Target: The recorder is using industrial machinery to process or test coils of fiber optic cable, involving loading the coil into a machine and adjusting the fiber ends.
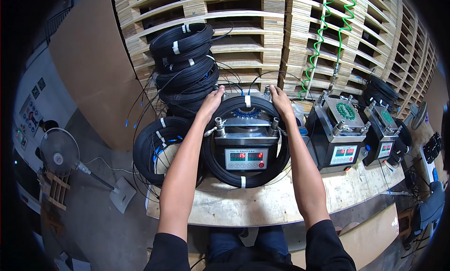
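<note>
A black polishing-type machine (246,142) with a metal top plate and red digital display stands before me on the wooden bench. A large coil of black cable (243,181), bound with white tape, loops around its front and over its top. Blue connectors (246,113) ring the plate inside the coil. My left hand (212,103) is closed at the machine's far left corner knob, its fingers partly hidden. At the far right corner, my right hand (281,103) closes around the metal knob (267,90). Both forearms pass either side of the coil.
Stacked black cable coils (185,69) rise at the back left, and another coil (157,149) lies left of the machine. To the right stand two similar machines (344,130) with green-ringed plates. Wooden pallets (253,46) line the back; green spiral hoses (316,46) hang down. A fan (58,154) stands left.
</note>
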Tool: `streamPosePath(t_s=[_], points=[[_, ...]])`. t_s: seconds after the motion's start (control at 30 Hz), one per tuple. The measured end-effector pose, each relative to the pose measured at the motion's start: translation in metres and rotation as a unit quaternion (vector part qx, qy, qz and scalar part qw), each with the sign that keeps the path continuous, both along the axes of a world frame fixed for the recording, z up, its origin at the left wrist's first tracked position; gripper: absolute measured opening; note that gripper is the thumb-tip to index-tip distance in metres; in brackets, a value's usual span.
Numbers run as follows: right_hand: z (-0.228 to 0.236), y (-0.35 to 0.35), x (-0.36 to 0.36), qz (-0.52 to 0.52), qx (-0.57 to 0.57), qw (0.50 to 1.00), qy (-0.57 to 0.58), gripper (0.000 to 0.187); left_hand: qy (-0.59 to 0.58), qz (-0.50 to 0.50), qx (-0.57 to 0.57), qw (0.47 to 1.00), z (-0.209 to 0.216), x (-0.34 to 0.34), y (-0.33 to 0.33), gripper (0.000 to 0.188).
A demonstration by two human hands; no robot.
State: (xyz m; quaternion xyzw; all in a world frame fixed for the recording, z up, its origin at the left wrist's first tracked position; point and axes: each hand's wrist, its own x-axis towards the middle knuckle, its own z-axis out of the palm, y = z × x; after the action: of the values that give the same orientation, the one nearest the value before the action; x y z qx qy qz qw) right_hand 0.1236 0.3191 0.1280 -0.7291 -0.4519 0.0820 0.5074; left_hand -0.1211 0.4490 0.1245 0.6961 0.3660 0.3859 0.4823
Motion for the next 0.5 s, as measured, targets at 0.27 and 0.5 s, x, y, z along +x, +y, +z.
streamPosePath(t_s=[0.27,0.5], points=[[-0.008,0.003,-0.002,0.075,0.114,0.989,0.057,0.071,0.023,-0.016,-0.033,0.999,0.0,-0.003,0.01,0.072],[0.001,-0.005,-0.002,0.062,0.076,0.993,0.058,0.078,-0.028,-0.006,-0.024,0.999,-0.001,0.004,0.004,0.068]])
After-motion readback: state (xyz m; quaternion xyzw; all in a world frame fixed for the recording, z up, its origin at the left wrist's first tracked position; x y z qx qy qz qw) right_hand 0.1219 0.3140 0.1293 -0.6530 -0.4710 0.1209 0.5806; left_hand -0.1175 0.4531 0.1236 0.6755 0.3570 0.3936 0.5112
